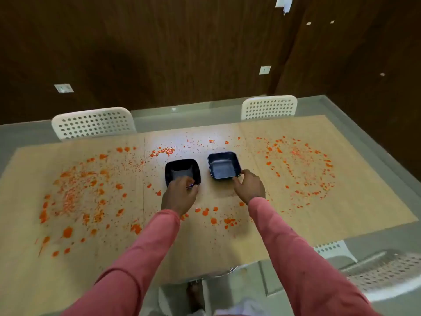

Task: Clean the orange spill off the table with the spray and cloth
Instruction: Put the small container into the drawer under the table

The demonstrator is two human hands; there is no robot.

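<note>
Orange spill [75,190] speckles the pale wooden table [341,213] in rings left, right and near me. My left hand [180,197] curls over the near rim of a black square plastic bowl [182,172]; my right hand [249,187] pinches the corner of its twin [224,165]. No writing shows on either. Bare wood lies between them.

I see two small dark bowls, one [182,172] by my left hand [180,197] and one [224,165] by my right hand [249,187], both near the middle of the table [341,201]. There are three white chairs with holes: two at the far edge [93,123] [270,107] and one at the near right corner [385,272]. The orange spots [75,197] are too many for me to count.
</note>
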